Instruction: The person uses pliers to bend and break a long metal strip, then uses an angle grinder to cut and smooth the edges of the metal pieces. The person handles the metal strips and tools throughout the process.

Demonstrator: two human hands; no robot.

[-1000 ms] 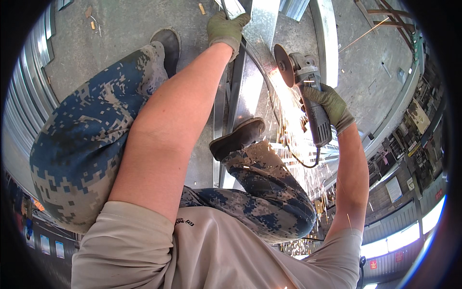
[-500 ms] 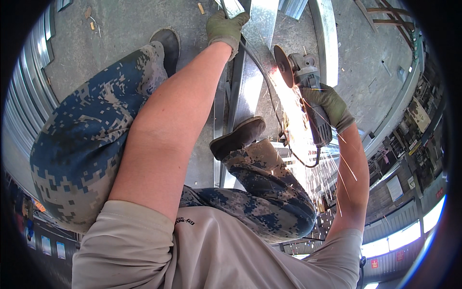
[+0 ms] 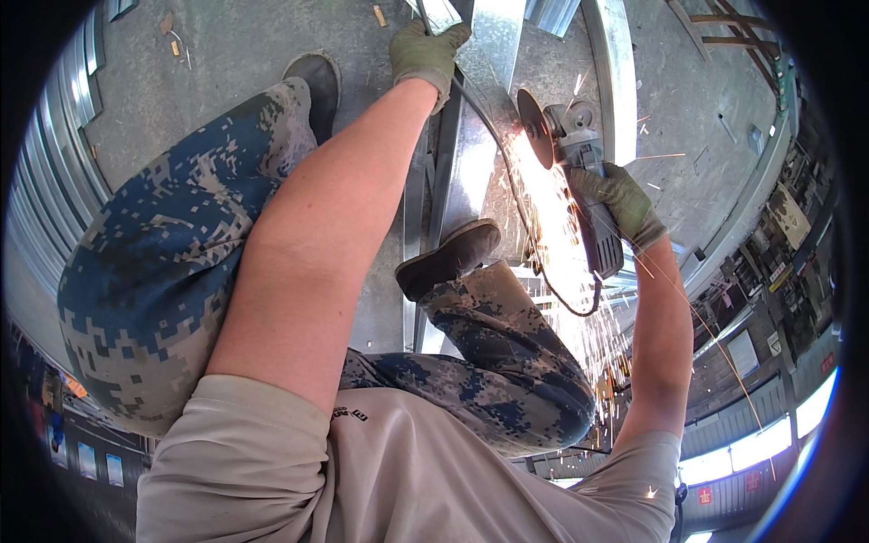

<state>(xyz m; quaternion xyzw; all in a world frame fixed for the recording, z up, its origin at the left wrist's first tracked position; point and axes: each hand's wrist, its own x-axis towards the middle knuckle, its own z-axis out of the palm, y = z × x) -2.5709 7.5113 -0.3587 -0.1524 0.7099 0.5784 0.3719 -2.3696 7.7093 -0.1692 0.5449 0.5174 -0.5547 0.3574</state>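
Observation:
My right hand (image 3: 623,201), in a green work glove, is closed round the body of an angle grinder (image 3: 597,226). The grinder's reddish-brown disc (image 3: 536,128) is at the right edge of a shiny metal channel (image 3: 472,172), and a bright stream of sparks (image 3: 561,226) pours back toward me. My left hand (image 3: 424,56), also gloved, is closed on the end of a metal piece (image 3: 441,13) at the top; its fingertips are partly hidden. A black power cord (image 3: 493,136) runs by this hand, across the channel and round to the grinder's rear.
My dark shoes (image 3: 450,260) and camouflage trousers flank the channel. Another metal strip (image 3: 614,81) lies to the right. Stacked metal profiles (image 3: 56,172) lie at the far left. Cluttered equipment (image 3: 778,262) lines the right side. Small scraps dot the concrete floor (image 3: 235,54).
The grinder and my right hand have shifted very slightly. The sparks spread differently, with some now flying to the right. My left hand stays in place.

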